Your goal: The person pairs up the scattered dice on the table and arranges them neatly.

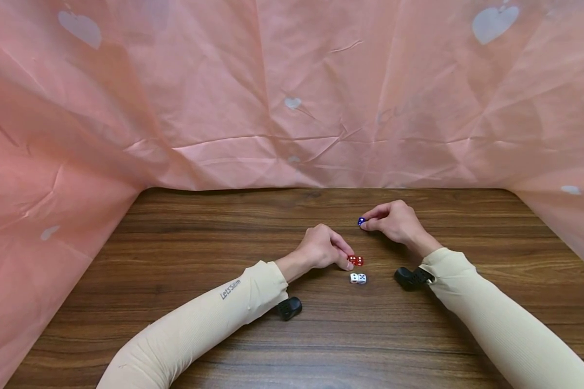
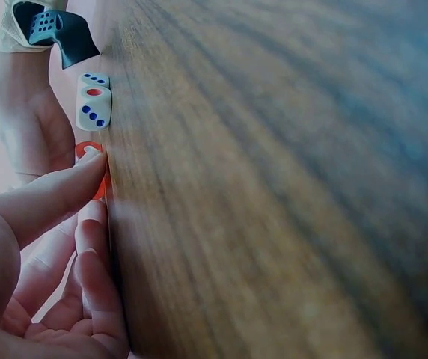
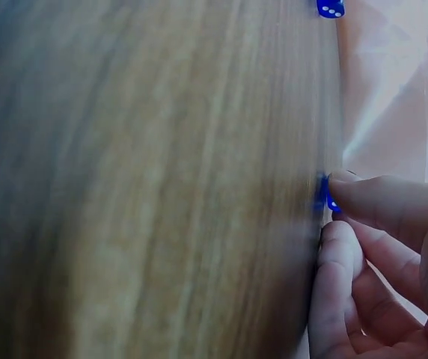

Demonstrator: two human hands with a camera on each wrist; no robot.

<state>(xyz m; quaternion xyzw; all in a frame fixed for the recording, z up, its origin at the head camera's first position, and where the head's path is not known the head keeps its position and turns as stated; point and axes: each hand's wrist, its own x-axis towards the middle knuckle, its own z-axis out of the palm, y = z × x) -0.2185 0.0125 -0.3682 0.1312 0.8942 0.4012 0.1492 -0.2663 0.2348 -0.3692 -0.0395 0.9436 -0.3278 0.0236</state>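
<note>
My left hand (image 1: pixel 321 247) pinches a red die (image 1: pixel 352 260) between thumb and fingers, low at the wooden table. Right beside that die is a second red die (image 1: pixel 360 261). In the left wrist view the thumb covers much of the red (image 2: pixel 100 187). Farther back, my right hand (image 1: pixel 396 220) holds a blue die (image 1: pixel 362 221) by thumb and fingertips, close over the tabletop. Another blue die (image 3: pixel 331 8) shows at the top edge of the right wrist view. Two white dice (image 1: pixel 357 278) sit side by side just in front of the red ones.
The brown wood-grain table (image 1: pixel 214 232) runs back to a pink curtain (image 1: pixel 292 124) with pale hearts, which also hangs along both sides. Black wrist devices (image 1: pixel 290 308) sit under both cream sleeves (image 1: pixel 209 308).
</note>
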